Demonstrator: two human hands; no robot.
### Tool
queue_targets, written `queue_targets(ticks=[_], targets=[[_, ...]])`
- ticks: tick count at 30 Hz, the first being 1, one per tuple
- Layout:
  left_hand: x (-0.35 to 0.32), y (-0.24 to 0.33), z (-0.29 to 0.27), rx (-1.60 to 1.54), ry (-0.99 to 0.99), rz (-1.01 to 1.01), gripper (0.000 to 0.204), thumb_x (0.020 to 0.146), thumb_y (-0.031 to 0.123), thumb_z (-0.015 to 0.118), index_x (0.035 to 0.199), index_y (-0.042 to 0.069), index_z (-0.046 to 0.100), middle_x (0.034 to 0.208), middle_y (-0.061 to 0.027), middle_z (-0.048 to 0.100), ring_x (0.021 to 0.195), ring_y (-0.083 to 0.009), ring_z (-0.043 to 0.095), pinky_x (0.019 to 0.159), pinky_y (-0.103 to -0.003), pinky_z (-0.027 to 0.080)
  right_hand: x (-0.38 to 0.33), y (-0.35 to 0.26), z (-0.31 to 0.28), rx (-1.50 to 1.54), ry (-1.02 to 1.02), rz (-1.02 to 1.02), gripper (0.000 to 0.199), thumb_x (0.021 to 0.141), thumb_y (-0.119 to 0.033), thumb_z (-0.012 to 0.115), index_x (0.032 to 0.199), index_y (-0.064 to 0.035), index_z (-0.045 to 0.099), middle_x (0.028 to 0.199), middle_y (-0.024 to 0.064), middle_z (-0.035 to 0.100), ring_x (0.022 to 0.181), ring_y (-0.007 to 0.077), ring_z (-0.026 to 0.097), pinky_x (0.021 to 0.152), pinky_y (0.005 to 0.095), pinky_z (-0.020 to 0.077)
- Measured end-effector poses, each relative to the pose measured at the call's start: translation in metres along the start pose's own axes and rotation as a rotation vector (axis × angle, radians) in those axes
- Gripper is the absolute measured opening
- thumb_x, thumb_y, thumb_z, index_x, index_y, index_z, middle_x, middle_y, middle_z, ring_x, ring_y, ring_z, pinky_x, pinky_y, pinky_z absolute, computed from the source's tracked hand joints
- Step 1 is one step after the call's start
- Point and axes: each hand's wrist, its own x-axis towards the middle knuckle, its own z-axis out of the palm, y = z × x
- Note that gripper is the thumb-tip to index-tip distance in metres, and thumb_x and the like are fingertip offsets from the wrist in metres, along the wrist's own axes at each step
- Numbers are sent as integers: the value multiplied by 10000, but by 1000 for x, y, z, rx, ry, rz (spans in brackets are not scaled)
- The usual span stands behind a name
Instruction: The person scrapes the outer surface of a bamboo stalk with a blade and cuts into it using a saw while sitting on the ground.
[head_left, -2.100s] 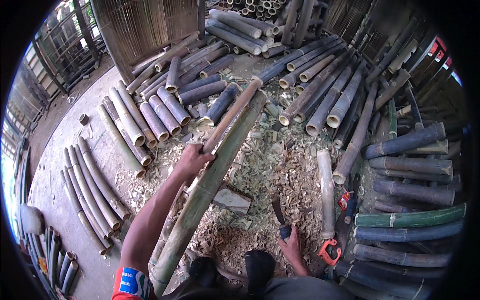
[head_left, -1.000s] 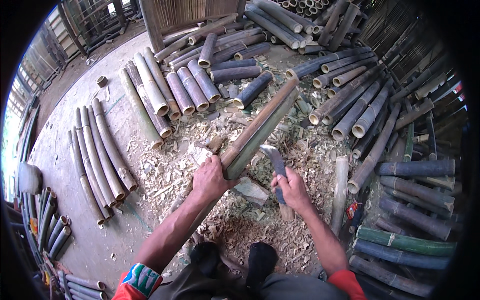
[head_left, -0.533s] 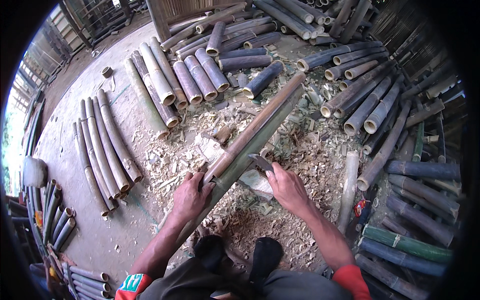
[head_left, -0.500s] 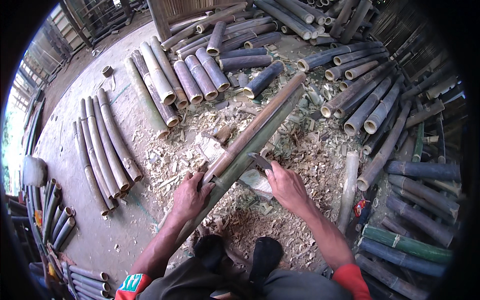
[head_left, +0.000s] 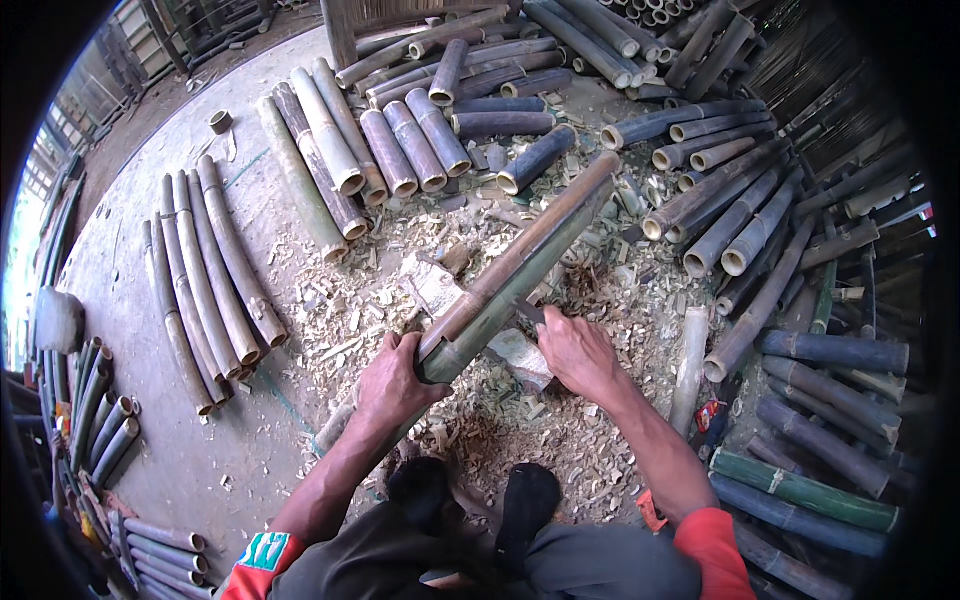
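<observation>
A long bamboo pole (head_left: 520, 262) slants across the middle, brown along its upper side and green along the lower. My left hand (head_left: 398, 378) is wrapped round it near its lower part. In my right hand (head_left: 578, 352), closed in a fist, is a knife (head_left: 531, 313) whose dark blade meets the pole's green side. Most of the handle is hidden by the fingers. Beneath the pole a pale wooden block (head_left: 522, 358) shows in part, among many wood chips (head_left: 470, 405) on the floor.
Cut bamboo pieces (head_left: 388, 155) lie beyond the pole, and longer poles (head_left: 215, 275) rest on the left floor. Stacked bamboo (head_left: 740, 230) fills the right side, with a green bamboo piece (head_left: 800, 490) at lower right. My feet (head_left: 528, 505) are close below the pole.
The knife and my right hand have shifted slightly along the pole, with the wrist turned a little. My left hand has rolled over the pole, its knuckles now higher.
</observation>
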Motion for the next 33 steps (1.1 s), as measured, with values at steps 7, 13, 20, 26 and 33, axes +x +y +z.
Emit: queue_targets(ticks=[7, 13, 20, 26, 33], targets=[[-8, -10, -5, -25, 31, 34, 749, 724, 384, 890, 1340, 52, 624, 1140, -195, 617, 1022, -414, 688, 890, -506, 568, -56, 14, 34, 389, 250, 122, 224, 1081, -186, 529, 1123, 20, 608, 745, 222, 678, 688, 390, 727, 625, 525, 525], [-35, -47, -14, -237, 6, 103, 511, 913, 260, 798, 1334, -5, 681, 1075, -192, 610, 1019, -377, 625, 918, -457, 504, -73, -47, 40, 609, 180, 64, 210, 1065, -153, 535, 1162, 24, 590, 754, 245, 672, 731, 466, 704, 649, 544, 523], [-56, -57, -2, -417, 154, 10, 543, 904, 244, 842, 1344, -32, 684, 1051, -188, 625, 1008, -314, 640, 907, -435, 506, -70, -95, 42, 338, 27, -171, 188, 1048, -123, 554, 1108, 55, 548, 744, 296, 648, 755, 517, 676, 661, 596, 500], [-54, -71, 18, -627, 245, -48, 520, 809, 229, 921, 1255, 18, 758, 1024, -169, 682, 955, -303, 685, 864, -427, 544, -61, -108, 43, 301, -2, -187, 187, 1056, -132, 547, 1082, 53, 547, 734, 309, 624, 733, 528, 656, 651, 598, 480], [-54, -69, 16, -586, 256, -21, 501, 807, 216, 914, 1240, 16, 761, 1061, -180, 695, 991, -314, 696, 888, -434, 550, -52, -105, 55, 203, 43, -277, 203, 1050, -134, 546, 1084, 66, 547, 724, 304, 622, 727, 519, 665, 653, 596, 493]])
